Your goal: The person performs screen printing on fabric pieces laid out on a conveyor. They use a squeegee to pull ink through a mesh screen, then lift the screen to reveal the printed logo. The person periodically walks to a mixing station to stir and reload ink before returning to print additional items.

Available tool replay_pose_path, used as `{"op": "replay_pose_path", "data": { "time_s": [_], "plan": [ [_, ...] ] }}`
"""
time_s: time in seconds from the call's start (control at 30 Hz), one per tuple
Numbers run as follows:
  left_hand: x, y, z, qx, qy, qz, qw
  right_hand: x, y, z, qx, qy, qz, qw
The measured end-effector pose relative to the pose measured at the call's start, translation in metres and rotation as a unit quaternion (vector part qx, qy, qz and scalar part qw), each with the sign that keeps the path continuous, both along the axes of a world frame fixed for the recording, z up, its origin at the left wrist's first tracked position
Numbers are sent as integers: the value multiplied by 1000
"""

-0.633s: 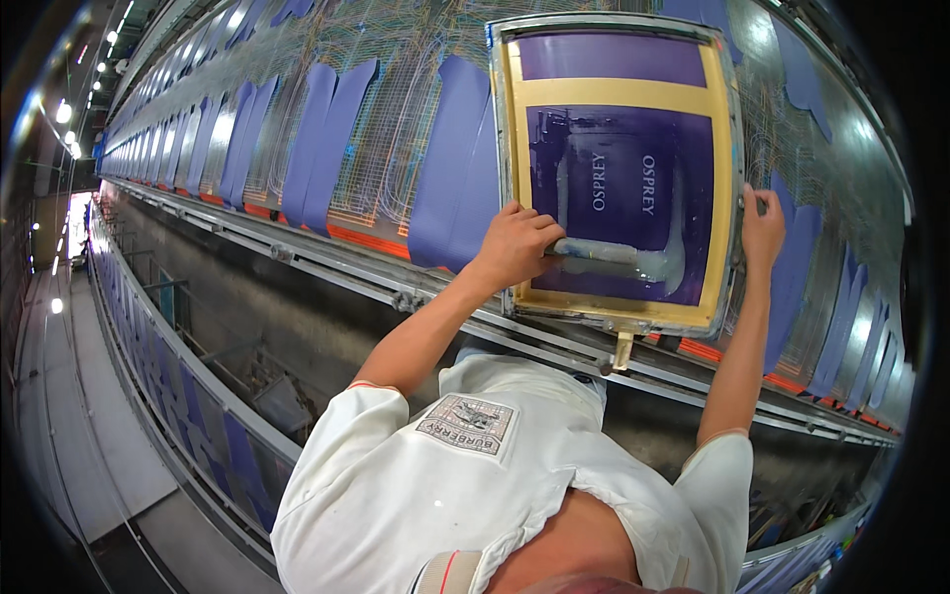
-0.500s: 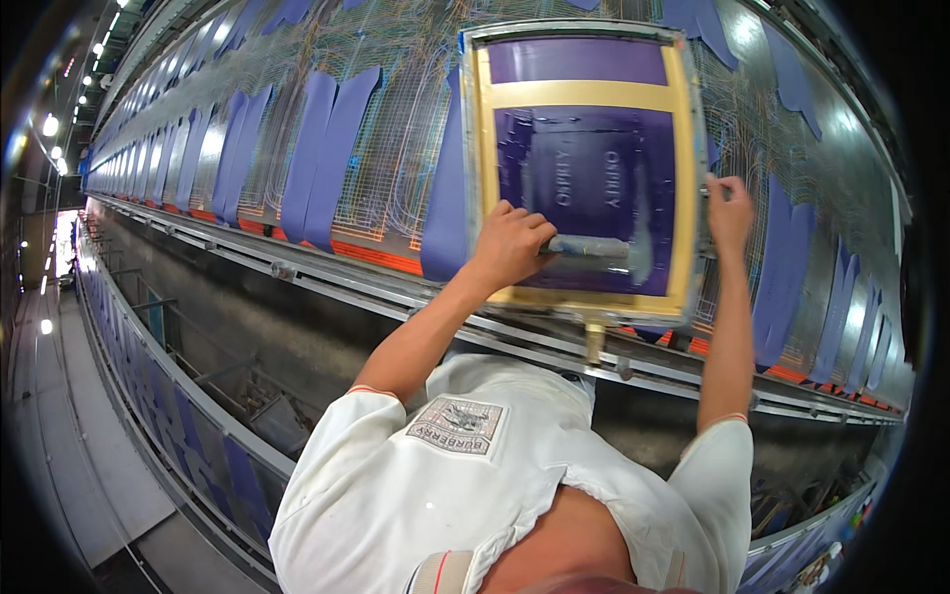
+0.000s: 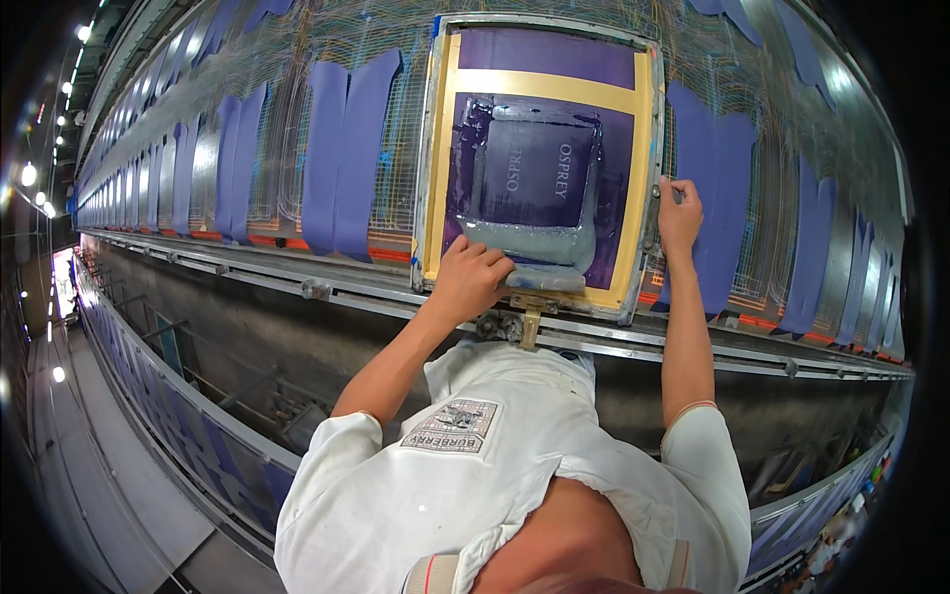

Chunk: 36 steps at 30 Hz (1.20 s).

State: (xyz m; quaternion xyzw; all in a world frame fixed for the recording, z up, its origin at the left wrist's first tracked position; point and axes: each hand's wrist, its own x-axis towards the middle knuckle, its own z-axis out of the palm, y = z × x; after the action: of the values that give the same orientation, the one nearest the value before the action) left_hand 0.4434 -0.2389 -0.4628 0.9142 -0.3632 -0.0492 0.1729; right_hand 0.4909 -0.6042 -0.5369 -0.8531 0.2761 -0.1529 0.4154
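Note:
In front of me a screen printing frame (image 3: 643, 109) with a metal rim lies over the long table. Yellow tape borders its dark purple mesh (image 3: 542, 183), which carries pale lettering. My left hand (image 3: 473, 279) is closed round one end of a squeegee (image 3: 547, 278) at the near end of the mesh. A wet grey-looking band of ink (image 3: 539, 243) lies just beyond the squeegee, and ink traces run up both sides. At the frame's right rim, beside a small knob (image 3: 655, 192), my right hand (image 3: 681, 216) is closed on the edge.
Purple-blue cut fabric pieces (image 3: 351, 148) lie in rows along the table (image 3: 287, 198) on both sides of the frame. A metal rail (image 3: 386, 289) runs along the near edge, with a brass-coloured bracket (image 3: 531, 325) over it. Another table with pieces (image 3: 218, 445) stands behind, to the left.
The frame and both hands have shifted left along the table. My left hand has drawn the squeegee toward me to the near end of the mesh. An ink band now shows beyond it.

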Motion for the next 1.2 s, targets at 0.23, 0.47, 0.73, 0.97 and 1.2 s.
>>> {"op": "replay_pose_path", "data": {
  "time_s": [0.23, 0.47, 0.73, 0.97, 1.2],
  "plan": [
    [19, -6, -10, 8, 27, -24, 999, -1, -4, -7, 2, 54, -9, 998],
    [168, -39, -14, 36, -3, -26, 999, 32, -15, 25, -162, 71, 152, 972],
    [264, -67, -15, 30, 4, -36, 999, 158, 57, 66, -117, 126, 448, 878],
    [107, -27, -26, 1, -4, -15, 1000, 10, 93, 58, -158, 97, 491, 851],
    [191, -49, -10, 25, -28, -32, 999, 89, 75, 68, -201, 102, 472, 852]
  ]
}}
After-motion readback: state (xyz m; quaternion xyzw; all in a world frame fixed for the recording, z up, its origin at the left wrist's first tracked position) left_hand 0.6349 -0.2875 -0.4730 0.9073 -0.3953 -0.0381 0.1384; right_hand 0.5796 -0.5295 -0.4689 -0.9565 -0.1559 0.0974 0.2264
